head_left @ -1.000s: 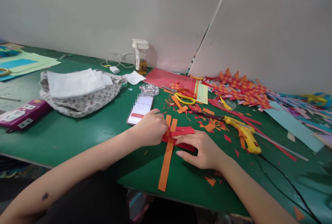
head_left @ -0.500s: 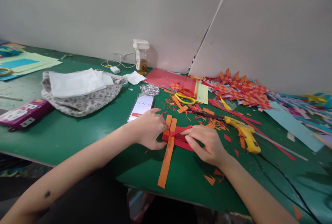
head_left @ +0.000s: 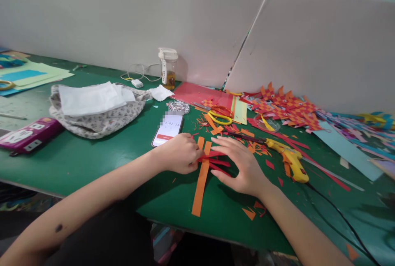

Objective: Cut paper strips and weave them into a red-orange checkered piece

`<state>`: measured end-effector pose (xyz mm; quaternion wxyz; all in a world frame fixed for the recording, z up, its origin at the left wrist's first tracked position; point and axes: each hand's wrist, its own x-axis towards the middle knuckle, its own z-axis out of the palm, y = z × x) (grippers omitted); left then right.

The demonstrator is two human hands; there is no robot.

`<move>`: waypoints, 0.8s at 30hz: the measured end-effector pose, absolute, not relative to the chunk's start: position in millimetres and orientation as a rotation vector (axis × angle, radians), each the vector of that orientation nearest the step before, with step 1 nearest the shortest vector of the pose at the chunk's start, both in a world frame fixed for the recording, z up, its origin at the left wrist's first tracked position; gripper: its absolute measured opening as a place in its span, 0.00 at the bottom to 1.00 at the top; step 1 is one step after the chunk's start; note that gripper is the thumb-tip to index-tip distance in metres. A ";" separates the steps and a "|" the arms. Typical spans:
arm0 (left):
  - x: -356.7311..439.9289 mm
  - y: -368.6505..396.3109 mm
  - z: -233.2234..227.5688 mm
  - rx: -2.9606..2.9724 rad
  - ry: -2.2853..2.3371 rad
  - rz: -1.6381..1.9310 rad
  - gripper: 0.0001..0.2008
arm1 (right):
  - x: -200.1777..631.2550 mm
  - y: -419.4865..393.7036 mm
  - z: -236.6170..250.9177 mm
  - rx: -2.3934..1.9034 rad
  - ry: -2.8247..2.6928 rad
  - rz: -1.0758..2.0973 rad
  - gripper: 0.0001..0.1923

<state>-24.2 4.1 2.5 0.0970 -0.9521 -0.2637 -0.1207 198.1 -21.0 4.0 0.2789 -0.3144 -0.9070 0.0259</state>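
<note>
My left hand [head_left: 184,153] is closed, its fingertips pinching the left ends of red paper strips [head_left: 219,161] where they cross orange ones. The long orange paper strip [head_left: 201,192] runs down toward the table's front edge, and a second, shorter orange piece sticks up beside its top. To the right of the crossing, my right hand [head_left: 239,165] is open, thumb and fingers spread around the free red ends. Whether its fingertips touch the red strips I cannot tell. A phone [head_left: 168,128] showing a running timer lies just beyond my left hand.
A yellow glue gun [head_left: 288,157] with a black cord lies at right. Scissors [head_left: 219,118], orange and red scraps, and woven paper pieces [head_left: 286,105] spread behind. A patterned cloth bag [head_left: 98,122] and purple case [head_left: 32,135] are at left; a jar [head_left: 168,68] stands by the wall.
My right hand has let go of the red strip and spread its fingers. My left fingers have curled in more tightly. The long orange strip's lower end has swung slightly right.
</note>
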 end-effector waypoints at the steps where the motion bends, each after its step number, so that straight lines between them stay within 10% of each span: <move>1: -23.7 4.2 2.2 -2.806 -0.761 -0.313 0.11 | 198.2 -20.9 4.2 -0.849 -2.436 0.063 0.24; 15: -20.4 5.0 -7.4 -2.760 -0.981 -0.315 0.11 | 199.7 -18.3 0.3 -1.052 -1.983 0.600 0.21; 24: -3.2 -2.2 4.1 -3.510 -2.177 -1.670 0.13 | 216.8 4.2 4.3 -0.981 -1.195 1.015 0.17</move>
